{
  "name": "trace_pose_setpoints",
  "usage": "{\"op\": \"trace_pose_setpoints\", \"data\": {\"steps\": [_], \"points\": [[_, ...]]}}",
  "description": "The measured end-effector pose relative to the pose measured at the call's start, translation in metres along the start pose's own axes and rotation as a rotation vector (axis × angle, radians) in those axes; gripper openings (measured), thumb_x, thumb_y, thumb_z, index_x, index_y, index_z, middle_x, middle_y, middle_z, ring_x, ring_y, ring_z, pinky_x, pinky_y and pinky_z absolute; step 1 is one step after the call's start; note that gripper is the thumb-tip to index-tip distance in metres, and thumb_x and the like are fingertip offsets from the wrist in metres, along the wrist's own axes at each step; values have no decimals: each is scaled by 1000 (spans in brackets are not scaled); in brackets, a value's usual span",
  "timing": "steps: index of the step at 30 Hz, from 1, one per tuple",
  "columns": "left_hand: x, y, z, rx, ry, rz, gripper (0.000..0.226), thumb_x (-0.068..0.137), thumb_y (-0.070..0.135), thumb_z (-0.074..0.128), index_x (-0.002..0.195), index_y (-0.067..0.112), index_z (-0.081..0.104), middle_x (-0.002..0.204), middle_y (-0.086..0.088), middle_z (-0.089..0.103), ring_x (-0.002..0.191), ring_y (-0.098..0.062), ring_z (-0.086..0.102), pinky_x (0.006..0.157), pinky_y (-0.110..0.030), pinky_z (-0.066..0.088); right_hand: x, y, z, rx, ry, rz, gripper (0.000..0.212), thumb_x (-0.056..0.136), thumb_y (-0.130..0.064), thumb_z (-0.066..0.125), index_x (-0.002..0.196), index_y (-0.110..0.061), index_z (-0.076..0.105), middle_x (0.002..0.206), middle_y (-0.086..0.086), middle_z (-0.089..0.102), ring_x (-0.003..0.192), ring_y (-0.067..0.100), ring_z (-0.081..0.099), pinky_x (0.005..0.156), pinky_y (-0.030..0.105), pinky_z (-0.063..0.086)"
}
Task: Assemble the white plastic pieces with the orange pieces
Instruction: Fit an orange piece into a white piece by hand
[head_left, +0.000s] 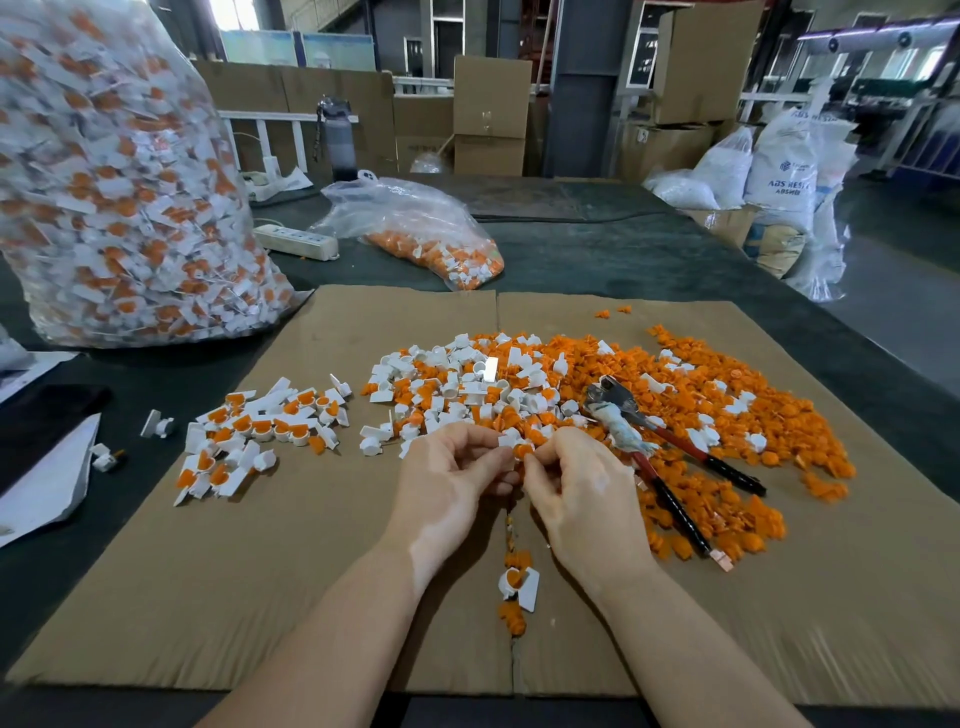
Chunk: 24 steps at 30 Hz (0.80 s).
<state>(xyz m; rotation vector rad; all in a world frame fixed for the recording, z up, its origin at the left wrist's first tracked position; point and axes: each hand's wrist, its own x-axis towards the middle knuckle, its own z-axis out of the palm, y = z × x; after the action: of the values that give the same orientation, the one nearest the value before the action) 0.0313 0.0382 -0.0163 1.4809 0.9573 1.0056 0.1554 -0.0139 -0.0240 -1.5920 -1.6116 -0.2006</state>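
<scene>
While bulging, big bag (119, 182) of joined pieces.

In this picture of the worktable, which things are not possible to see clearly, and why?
- Head view: the piece between left hand and right hand; fingers cover it, so whether it is joined is unclear.
- Big bag: cut by the left edge.
- Pliers: tip wrapped, partly buried in orange pieces.
- Sack print: too small.

A dark table (597, 254) carries a flattened cardboard sheet (311, 571), a big clear bag of assembled pieces (119, 182) at the left, a smaller bag (415, 228), a white power strip (296, 241), a water bottle (336, 137) and white papers (47, 488).
</scene>
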Motion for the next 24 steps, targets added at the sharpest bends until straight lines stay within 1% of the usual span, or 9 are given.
{"op": "trace_pose_setpoints", "data": {"steps": [2, 5, 6, 8, 10, 12, 14, 18, 24], "points": [[-1, 0, 3, 44, 4, 20, 4, 86, 6, 63, 88, 9, 66, 71, -6, 70, 60, -9, 66, 58, -13, 50, 0, -1, 1, 6, -11, 2, 20, 80, -2, 69, 68, -4, 54, 63, 4, 52, 56, 14, 47, 48, 18, 37], [-2, 0, 6, 119, 13, 53, 10, 86, 8, 64, 81, 16, 66, 69, -2, 69, 59, -7, 64, 58, -12, 50, 0, -1, 0, 7, -28, 4, 22, 80, -1, 69, 66, -4, 52, 61, 3, 50, 55, 13, 44, 49, 13, 29], [-2, 0, 6, 120, 17, 54, 10, 87, 8, 63, 82, 16, 66, 70, -2, 69, 60, -8, 65, 59, -13, 50, 0, -1, 0, 16, -37, 11, 20, 81, -2, 68, 67, -4, 53, 62, 3, 51, 56, 12, 45, 49, 13, 31], [0, 0, 4, 74, 23, 26, 6, 88, 7, 62, 88, 12, 66, 70, -4, 69, 61, -9, 65, 60, -15, 52, 0, 1, 0, 62, -64, 35, 15, 84, -8, 67, 72, -5, 58, 67, 0, 55, 62, 11, 49, 52, 17, 39], [1, 0, 2, 6, 23, -14, 5, 88, 8, 61, 91, 10, 65, 70, -4, 69, 61, -10, 65, 60, -17, 53, 0, 1, -2, 133, -78, 56, 9, 85, -13, 66, 79, -7, 63, 73, -2, 59, 70, 10, 54, 62, 20, 45], [1, -1, 1, -39, 19, -45, 6, 89, 8, 61, 92, 10, 65, 69, -4, 69, 61, -11, 66, 61, -19, 54, 1, 1, -4, 185, -56, 63, 7, 84, -15, 68, 86, -10, 65, 79, -5, 59, 76, 8, 55, 67, 18, 46], [2, -1, 0, -68, 14, -63, 6, 89, 8, 61, 91, 10, 66, 68, -4, 69, 62, -13, 65, 62, -22, 54, 1, 2, -6, 207, -42, 61, 14, 82, -14, 70, 95, -11, 66, 84, -7, 57, 80, 6, 53, 71, 17, 45], [1, 0, -1, -76, -4, -65, 7, 89, 8, 61, 92, 9, 66, 70, -5, 69, 61, -11, 65, 59, -18, 52, 2, 2, -7, 192, -72, 29, 26, 84, -14, 67, 111, -14, 66, 91, -8, 56, 88, 5, 51, 80, 16, 43], [0, 1, -2, -42, -19, -51, 9, 89, 9, 61, 95, 9, 67, 75, -6, 70, 63, -9, 65, 59, -16, 52, 3, 1, -8, 178, -63, 17, 19, 85, -13, 65, 103, -12, 70, 91, -4, 58, 89, 8, 53, 79, 17, 45]]}}
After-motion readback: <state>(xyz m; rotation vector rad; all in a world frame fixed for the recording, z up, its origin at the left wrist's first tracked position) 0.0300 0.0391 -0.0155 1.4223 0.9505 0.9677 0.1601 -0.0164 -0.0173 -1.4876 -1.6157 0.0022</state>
